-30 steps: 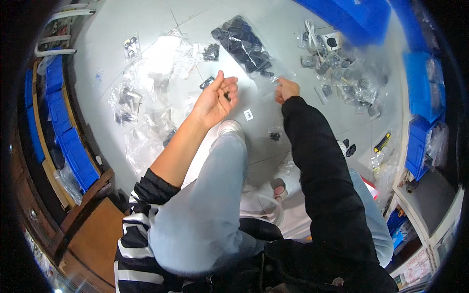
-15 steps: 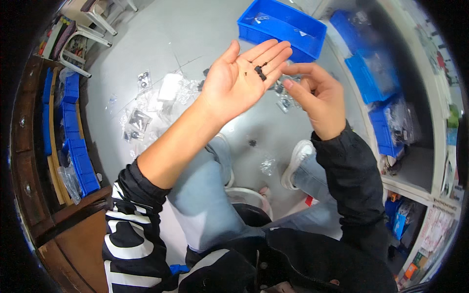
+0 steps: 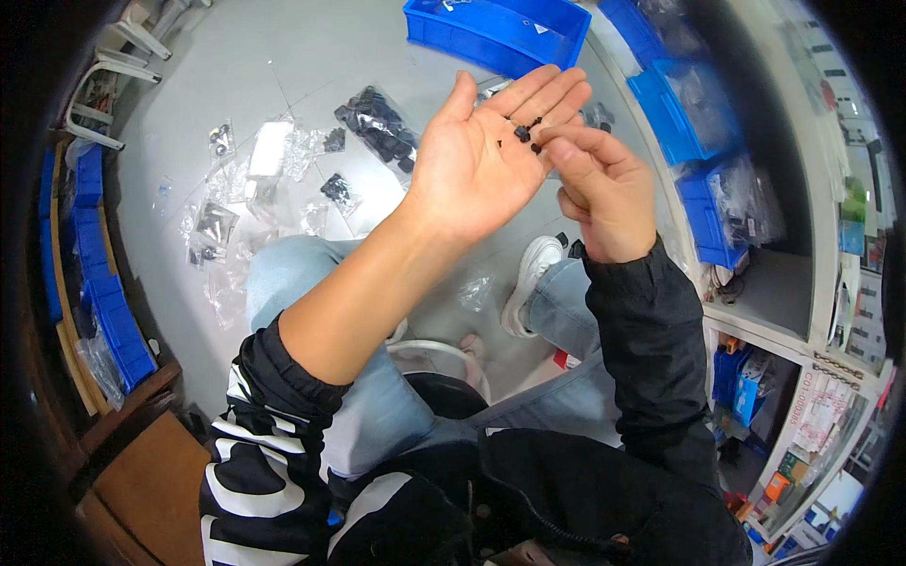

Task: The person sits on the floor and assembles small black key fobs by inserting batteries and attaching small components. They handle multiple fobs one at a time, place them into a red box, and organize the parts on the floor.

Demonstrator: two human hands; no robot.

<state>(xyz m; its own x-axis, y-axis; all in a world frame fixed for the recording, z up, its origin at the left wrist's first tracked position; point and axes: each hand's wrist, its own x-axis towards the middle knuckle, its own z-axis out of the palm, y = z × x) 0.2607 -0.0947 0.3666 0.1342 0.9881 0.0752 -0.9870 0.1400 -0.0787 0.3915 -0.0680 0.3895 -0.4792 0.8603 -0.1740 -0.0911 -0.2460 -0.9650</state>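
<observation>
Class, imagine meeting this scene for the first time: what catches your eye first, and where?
The open left hand, palm up above the picture's middle, bearing small black pieces. Close at its right is the right hand, fingers bent. Next comes the bright blue bin beyond them, at the top edge.

The small black parts [image 3: 522,134] on your left hand [image 3: 467,170] look like matt plastic. Note that your right sleeve [image 3: 653,349] is matt, creased cloth and your trousers [image 3: 571,311] are faded denim. Before you, the blue bin [image 3: 453,49] is smooth plastic; the bag [image 3: 382,127] is clear, glossy film. The floor [image 3: 217,90] is smooth with a slight sheen. At your left, the brown panel [image 3: 151,481] appears wooden.
</observation>
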